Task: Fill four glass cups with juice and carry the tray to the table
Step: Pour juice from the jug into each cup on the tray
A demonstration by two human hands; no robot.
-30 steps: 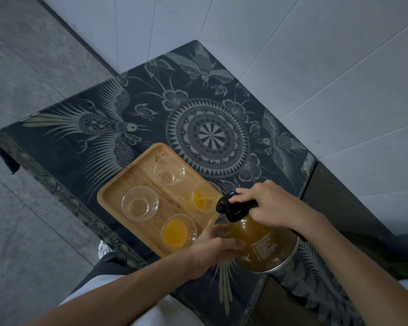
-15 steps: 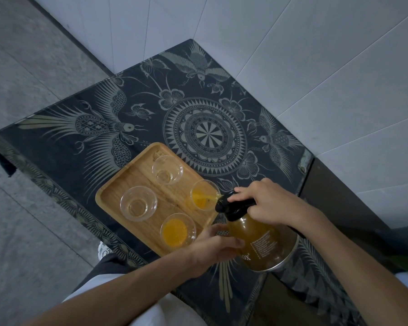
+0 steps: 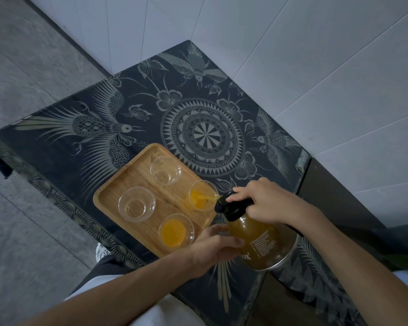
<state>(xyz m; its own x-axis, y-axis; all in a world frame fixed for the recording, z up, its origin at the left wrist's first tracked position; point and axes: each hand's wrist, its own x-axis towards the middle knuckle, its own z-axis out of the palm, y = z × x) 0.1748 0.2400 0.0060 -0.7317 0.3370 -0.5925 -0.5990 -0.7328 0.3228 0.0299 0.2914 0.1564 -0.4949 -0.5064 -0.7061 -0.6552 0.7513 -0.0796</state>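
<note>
A wooden tray (image 3: 118,189) on the dark patterned table holds several glass cups. The near cup (image 3: 176,230) has orange juice in it. The right cup (image 3: 201,196) is taking a stream of juice from the tilted glass jug (image 3: 262,241), whose black lid points at it. The far cup (image 3: 165,170) and the left cup (image 3: 136,204) hold no juice. My right hand (image 3: 266,201) grips the jug's black handle at the top. My left hand (image 3: 216,248) is pressed against the jug's lower side.
The black table with pale bird and mandala patterns (image 3: 203,135) stands in a corner of white tiled walls (image 3: 316,67). Grey floor (image 3: 21,78) lies to the left. A lower dark surface (image 3: 335,198) adjoins the table's right edge.
The jug stays tilted over the right cup and the juice in that cup has risen a little. Both hands keep their hold.
</note>
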